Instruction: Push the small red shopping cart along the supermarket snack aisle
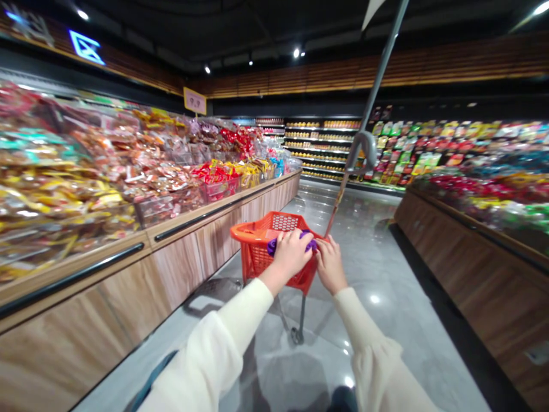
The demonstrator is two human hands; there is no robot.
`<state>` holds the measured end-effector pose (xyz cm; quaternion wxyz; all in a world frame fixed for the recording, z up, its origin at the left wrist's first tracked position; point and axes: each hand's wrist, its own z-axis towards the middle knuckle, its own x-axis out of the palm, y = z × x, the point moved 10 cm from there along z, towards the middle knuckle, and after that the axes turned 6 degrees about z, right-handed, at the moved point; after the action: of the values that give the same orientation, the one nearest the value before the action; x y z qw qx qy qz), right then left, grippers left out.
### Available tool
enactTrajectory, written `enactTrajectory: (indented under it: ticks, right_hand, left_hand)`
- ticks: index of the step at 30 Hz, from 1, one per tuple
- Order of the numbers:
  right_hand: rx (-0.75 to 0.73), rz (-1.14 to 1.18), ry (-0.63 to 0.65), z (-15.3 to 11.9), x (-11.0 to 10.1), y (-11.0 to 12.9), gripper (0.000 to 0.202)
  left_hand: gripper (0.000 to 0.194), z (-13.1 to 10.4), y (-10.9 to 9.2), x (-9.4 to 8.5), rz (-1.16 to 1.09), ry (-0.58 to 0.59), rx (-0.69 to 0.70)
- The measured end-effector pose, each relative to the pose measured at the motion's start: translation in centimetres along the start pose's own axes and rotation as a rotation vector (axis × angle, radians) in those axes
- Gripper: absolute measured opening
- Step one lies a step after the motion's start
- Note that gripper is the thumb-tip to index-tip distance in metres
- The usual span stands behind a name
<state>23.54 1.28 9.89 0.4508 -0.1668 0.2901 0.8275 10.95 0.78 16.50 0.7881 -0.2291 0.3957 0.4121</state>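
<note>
An orange-red shopping cart (257, 257) with a mesh basket stands on the floor in front of me, turned at an angle. My left hand (293, 250) lies over a purple item (309, 241) at the cart's near rim, its fingers curled around it. At the basket's right corner, my right hand (329, 260) is bent over the rim beside the purple item, close to my left hand. A tall grey pole (380, 74) with a curved hook (362, 151) rises from that same corner. The undersides of both hands are hidden.
On the left runs a wooden display counter (171, 266) with black rails, heaped with packaged goods. Another wood-panelled counter (463, 252) borders the right side. Stocked shelves (323, 143) line the back wall. Grey shiny floor (377, 297) lies between the counters.
</note>
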Motion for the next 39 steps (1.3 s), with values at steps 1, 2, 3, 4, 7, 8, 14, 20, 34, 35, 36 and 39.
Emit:
enactTrajectory:
  ticks: [1,2,3,4,7,8,14,20,34,35,36,39]
  right_hand:
    - [0.000,-0.004,-0.008,-0.1,-0.1,0.0,0.043]
    - [-0.003,-0.011,-0.015,-0.2,-0.2,0.0,0.044]
    - [-0.008,-0.019,-0.018,-0.2,-0.4,0.0,0.044]
    - [-0.014,-0.031,-0.015,-0.3,-0.6,0.0,0.044]
    - [-0.026,-0.092,-0.011,-0.2,-1.0,0.8,0.042]
    - [-0.029,-0.115,-0.021,-0.1,-1.1,1.4,0.043]
    - [-0.036,-0.171,-0.028,0.6,0.5,6.1,0.040]
    - [-0.046,-0.098,-0.005,0.5,0.8,5.3,0.038]
    - [-0.102,-0.043,0.097,0.8,-2.3,-1.0,0.042]
    - [-0.093,-0.065,0.084,0.9,-2.2,-0.5,0.042]
    - [-0.085,-0.086,0.067,0.8,-2.0,0.3,0.043]
    - [-0.087,-0.065,0.045,0.4,-0.5,3.3,0.047]
  left_hand:
    - [0.033,-0.1,-0.7,0.1,-0.006,0.010,0.062]
    - [0.034,-0.1,-1.0,0.1,-0.013,0.021,0.110]
    - [0.035,-0.2,-0.7,0.1,-0.022,0.031,0.136]
    - [0.037,-0.2,0.2,0.0,-0.032,0.038,0.139]
    - [0.037,0.0,4.2,-0.4,-0.049,0.027,0.020]
    - [0.036,-0.1,5.4,-0.6,-0.047,0.012,-0.038]
    - [0.036,0.0,5.6,-0.5,-0.044,-0.013,-0.027]
    - [0.032,-0.1,11.1,-1.0,-0.119,0.041,-0.144]
    - [0.033,-0.9,5.9,-1.2,-0.115,0.080,-0.019]
    - [0.034,-1.1,5.9,-1.2,-0.086,0.063,-0.067]
    - [0.034,-1.3,5.5,-1.2,-0.059,0.038,-0.089]
    - [0.039,-1.9,2.8,-1.0,-0.033,-0.016,0.000]
